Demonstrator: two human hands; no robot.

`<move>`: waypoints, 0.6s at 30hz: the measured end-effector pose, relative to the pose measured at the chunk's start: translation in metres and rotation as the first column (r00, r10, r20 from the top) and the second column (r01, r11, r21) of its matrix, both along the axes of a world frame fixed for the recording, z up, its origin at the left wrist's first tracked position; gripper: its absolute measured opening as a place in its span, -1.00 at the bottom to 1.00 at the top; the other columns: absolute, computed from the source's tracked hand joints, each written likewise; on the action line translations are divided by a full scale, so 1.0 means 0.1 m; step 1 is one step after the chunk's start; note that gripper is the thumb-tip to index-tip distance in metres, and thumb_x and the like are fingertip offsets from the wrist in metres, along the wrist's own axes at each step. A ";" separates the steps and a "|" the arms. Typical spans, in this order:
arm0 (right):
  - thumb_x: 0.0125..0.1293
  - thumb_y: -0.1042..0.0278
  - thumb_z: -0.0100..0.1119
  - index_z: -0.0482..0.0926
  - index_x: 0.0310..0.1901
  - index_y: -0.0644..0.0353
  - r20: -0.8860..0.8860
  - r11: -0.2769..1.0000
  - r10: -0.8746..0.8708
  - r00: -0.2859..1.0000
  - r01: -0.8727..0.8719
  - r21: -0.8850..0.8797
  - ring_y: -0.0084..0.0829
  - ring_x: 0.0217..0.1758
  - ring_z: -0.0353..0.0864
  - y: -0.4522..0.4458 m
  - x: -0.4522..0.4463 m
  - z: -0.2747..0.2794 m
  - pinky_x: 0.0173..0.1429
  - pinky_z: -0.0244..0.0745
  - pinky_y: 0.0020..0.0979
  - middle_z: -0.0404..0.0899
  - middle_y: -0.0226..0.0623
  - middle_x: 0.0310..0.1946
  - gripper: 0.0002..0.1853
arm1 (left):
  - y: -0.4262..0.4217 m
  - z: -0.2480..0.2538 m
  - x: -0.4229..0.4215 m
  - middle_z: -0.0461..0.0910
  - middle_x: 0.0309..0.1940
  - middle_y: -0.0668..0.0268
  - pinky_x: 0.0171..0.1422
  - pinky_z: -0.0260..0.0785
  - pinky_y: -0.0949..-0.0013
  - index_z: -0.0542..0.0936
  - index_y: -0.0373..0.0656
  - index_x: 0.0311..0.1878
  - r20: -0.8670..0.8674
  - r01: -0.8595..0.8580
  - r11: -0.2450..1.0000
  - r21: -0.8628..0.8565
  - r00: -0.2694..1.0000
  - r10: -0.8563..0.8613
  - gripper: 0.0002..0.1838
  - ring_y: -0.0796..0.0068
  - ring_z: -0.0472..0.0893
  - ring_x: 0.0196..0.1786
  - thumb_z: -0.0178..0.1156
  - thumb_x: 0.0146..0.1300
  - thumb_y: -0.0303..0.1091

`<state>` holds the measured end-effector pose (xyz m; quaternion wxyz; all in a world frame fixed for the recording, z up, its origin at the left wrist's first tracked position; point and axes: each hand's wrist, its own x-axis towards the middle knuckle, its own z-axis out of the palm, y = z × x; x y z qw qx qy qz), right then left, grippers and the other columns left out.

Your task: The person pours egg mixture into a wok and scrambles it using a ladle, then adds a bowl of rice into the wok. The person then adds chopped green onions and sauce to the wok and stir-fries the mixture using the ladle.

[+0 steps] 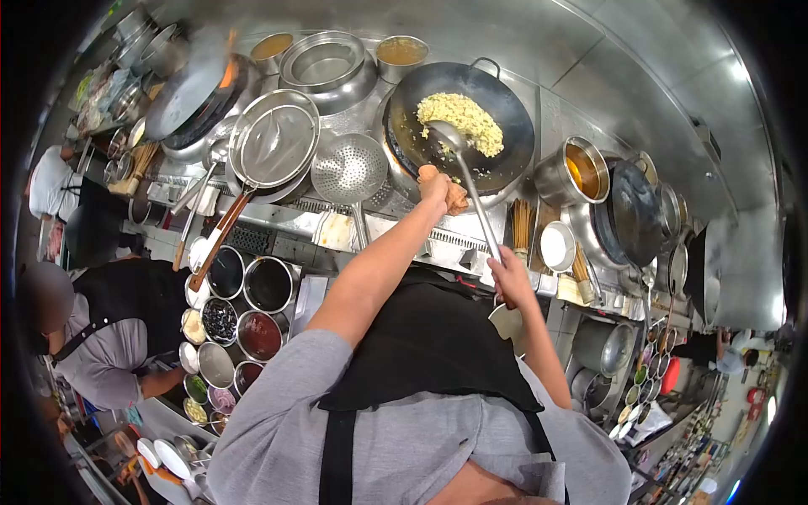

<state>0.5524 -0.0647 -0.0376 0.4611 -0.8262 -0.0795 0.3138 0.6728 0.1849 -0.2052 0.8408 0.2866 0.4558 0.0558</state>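
Note:
A black wok (513, 126) sits on the burner in front of me, holding yellow fried rice (461, 118) spread over its far side. My left hand (435, 190) is closed round a brownish cloth (456, 200) at the wok's near rim. Whatever part of the wok lies under the cloth is hidden. My right hand (510, 276) grips the lower end of a long-handled metal ladle (476, 198). The ladle's bowl rests inside the wok, against the near edge of the rice.
Left of the wok lie a perforated skimmer (349, 168) and a mesh strainer (276, 139). A smoking wok (181, 101) with flame stands far left. A pot of orange liquid (581, 172) is on the right. A co-worker (109, 337) stands left, beside sauce containers (258, 334).

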 end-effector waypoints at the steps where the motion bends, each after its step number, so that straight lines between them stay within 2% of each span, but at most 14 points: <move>1: 0.40 0.30 0.14 0.47 0.15 0.25 -0.078 0.997 0.078 0.994 -0.079 -0.002 -0.56 -0.76 0.34 0.03 0.13 0.10 -0.68 0.23 -0.40 0.40 -0.43 -0.65 -0.65 | -0.02 0.06 -0.03 0.58 -0.27 0.14 -0.26 0.63 0.00 0.43 -0.27 -0.11 -0.013 0.014 1.000 0.021 1.000 -0.014 -0.79 0.14 0.69 -0.34 0.12 0.22 -0.41; 3: 0.40 0.32 0.13 0.48 -0.02 0.27 -0.045 0.992 0.115 0.992 -0.117 -0.054 -0.56 -0.75 0.34 0.17 0.36 0.00 -0.67 0.25 -0.43 0.41 -0.42 -0.65 -0.77 | -0.04 0.08 -0.05 0.58 -0.33 0.13 -0.29 0.63 0.00 0.42 -0.26 -0.13 0.058 0.036 0.998 -0.048 0.998 -0.033 -0.80 0.11 0.69 -0.37 0.10 0.22 -0.40; 5: 0.37 0.28 0.15 0.49 0.05 0.29 0.185 0.981 0.082 0.979 -0.047 -0.189 -0.50 -0.72 0.40 0.37 0.55 -0.25 -0.61 0.32 -0.35 0.46 -0.33 -0.63 -0.68 | 0.00 0.11 -0.07 0.58 -0.36 0.12 -0.32 0.62 -0.01 0.40 -0.25 -0.14 0.069 0.057 0.997 -0.046 0.996 -0.054 -0.81 0.09 0.69 -0.37 0.09 0.21 -0.41; 6: 0.32 0.26 0.16 0.47 0.11 0.32 0.199 0.977 0.075 0.977 -0.032 -0.209 -0.26 -0.59 0.56 0.44 0.64 -0.37 -0.43 0.46 -0.21 0.56 -0.09 -0.54 -0.60 | 0.01 -0.05 0.00 0.57 -0.38 0.10 -0.35 0.62 -0.01 0.40 -0.25 -0.15 0.062 0.049 0.998 -0.028 0.997 -0.047 -0.81 0.07 0.69 -0.39 0.08 0.20 -0.40; 9: 0.28 0.27 0.16 0.47 0.12 0.31 0.552 0.961 0.219 0.805 -0.079 -0.266 -0.03 -0.37 0.66 0.29 0.59 -0.43 -0.19 0.52 -0.10 0.60 0.11 -0.40 -0.58 | 0.06 -0.31 0.06 0.57 -0.38 0.09 -0.35 0.62 -0.01 0.40 -0.25 -0.14 0.143 0.109 0.993 -0.047 0.985 -0.101 -0.80 0.07 0.68 -0.41 0.07 0.21 -0.40; 10: 0.24 0.28 0.19 0.47 0.13 0.33 0.420 0.934 0.253 0.871 -0.107 -0.341 0.12 -0.12 0.65 0.20 0.43 0.02 0.00 0.50 -0.08 0.62 0.20 -0.25 -0.54 | 0.05 -0.16 0.01 0.57 -0.38 0.09 -0.33 0.62 -0.02 0.39 -0.26 -0.13 0.075 0.102 0.992 -0.072 0.992 -0.097 -0.79 0.07 0.68 -0.42 0.06 0.21 -0.39; 11: 0.23 0.30 0.19 0.50 0.12 0.32 0.411 0.930 0.286 0.865 -0.147 -0.338 0.13 -0.06 0.64 0.00 0.37 0.21 0.02 0.50 -0.10 0.63 0.18 -0.21 -0.55 | 0.05 -0.10 -0.01 0.57 -0.38 0.09 -0.33 0.62 -0.02 0.37 -0.27 -0.10 0.090 0.116 0.987 -0.110 0.990 -0.106 -0.77 0.07 0.68 -0.41 0.06 0.21 -0.41; 12: 0.23 0.31 0.19 0.52 0.12 0.31 0.391 0.922 0.331 0.859 -0.205 -0.329 0.09 -0.08 0.65 -0.20 0.35 0.33 0.02 0.50 -0.11 0.64 0.14 -0.22 -0.56 | 0.03 -0.14 0.00 0.56 -0.38 0.09 -0.33 0.62 -0.02 0.36 -0.27 -0.09 0.103 0.075 0.994 -0.075 0.992 -0.067 -0.77 0.08 0.68 -0.41 0.07 0.20 -0.42; 13: 0.23 0.24 0.27 0.52 0.10 0.35 0.459 0.935 0.345 0.819 -0.259 -0.242 0.08 -0.16 0.63 -0.46 0.39 0.17 0.01 0.51 -0.16 0.61 0.13 -0.27 -0.53 | 0.02 -0.22 0.04 0.55 -0.39 0.09 -0.32 0.62 -0.01 0.35 -0.27 -0.09 0.118 0.031 0.999 -0.037 0.993 -0.026 -0.76 0.08 0.68 -0.41 0.07 0.20 -0.44; 14: 0.24 0.24 0.26 0.51 0.12 0.36 0.190 0.921 0.325 0.926 -0.264 -0.288 0.11 -0.09 0.64 -0.45 0.34 0.39 0.06 0.49 -0.11 0.62 0.19 -0.22 -0.52 | 0.02 -0.32 0.12 0.53 -0.41 0.11 -0.34 0.62 -0.02 0.35 -0.26 -0.11 0.113 0.012 1.000 -0.014 0.994 -0.010 -0.78 0.08 0.67 -0.42 0.07 0.19 -0.46; 15: 0.25 0.25 0.25 0.49 0.15 0.36 0.247 0.909 0.330 0.911 -0.236 -0.342 0.15 -0.03 0.62 -0.41 0.33 0.28 0.09 0.48 -0.07 0.61 0.24 -0.19 -0.51 | 0.01 -0.41 0.14 0.51 -0.43 0.12 -0.36 0.61 -0.03 0.35 -0.26 -0.13 0.099 0.002 1.000 0.010 0.995 -0.003 -0.79 0.08 0.67 -0.43 0.07 0.17 -0.48; 16: 0.27 0.27 0.23 0.46 0.18 0.36 0.300 0.895 0.335 0.893 -0.203 -0.396 0.19 0.03 0.60 -0.37 0.33 0.18 0.11 0.46 -0.02 0.61 0.29 -0.15 -0.50 | -0.03 -0.12 0.02 0.47 -0.45 0.13 -0.43 0.56 -0.01 0.36 -0.23 -0.15 0.179 -0.052 0.992 -0.119 0.981 0.073 -0.80 0.09 0.62 -0.48 0.07 0.14 -0.52; 17: 0.28 0.28 0.22 0.45 0.19 0.37 0.387 0.894 0.363 0.848 -0.199 -0.403 0.21 0.06 0.59 -0.26 0.31 0.20 0.12 0.45 0.00 0.60 0.32 -0.14 -0.50 | -0.12 -0.10 0.03 0.57 -0.33 0.13 -0.34 0.60 0.07 0.49 -0.26 -0.20 0.074 -0.079 0.997 -0.007 0.994 0.079 -0.82 0.20 0.69 -0.34 0.12 0.08 -0.54; 18: 0.30 0.30 0.19 0.44 0.20 0.35 0.260 0.861 0.369 0.892 -0.222 -0.459 0.23 0.02 0.60 -0.16 0.34 0.38 0.08 0.48 -0.01 0.61 0.32 -0.19 -0.52 | -0.17 -0.10 -0.01 0.47 -0.46 0.16 -0.45 0.51 0.07 0.42 -0.26 -0.29 0.074 0.012 0.981 -0.195 0.997 0.003 -0.92 0.18 0.59 -0.47 0.04 0.14 -0.48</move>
